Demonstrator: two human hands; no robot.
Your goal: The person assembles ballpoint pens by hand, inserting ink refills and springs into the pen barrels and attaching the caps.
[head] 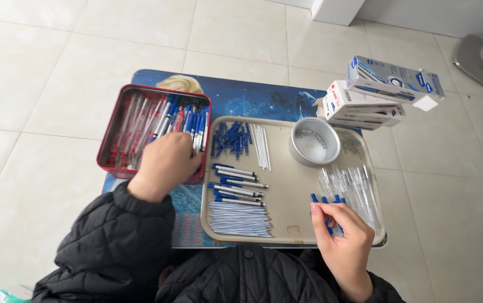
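A person in a black quilted jacket sits at a low blue counter (253, 101). The left hand (164, 164) reaches into a red tin (119, 112) of assembled pens at ten o'clock, fingers curled among them; its grip is hidden. The right hand (342, 233) pinches blue pen caps (327, 199) at five o'clock on the beige tray (292, 185), beside clear pen barrels (351, 185).

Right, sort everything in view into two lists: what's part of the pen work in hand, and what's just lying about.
In the work:
- left hand in the red tin of finished pens
- right hand on blue pen parts
- beige tray
- clear barrels
- refills
- blue caps
- round metal tin

Lying about:
- pen boxes
- grey stand base
- white furniture corner
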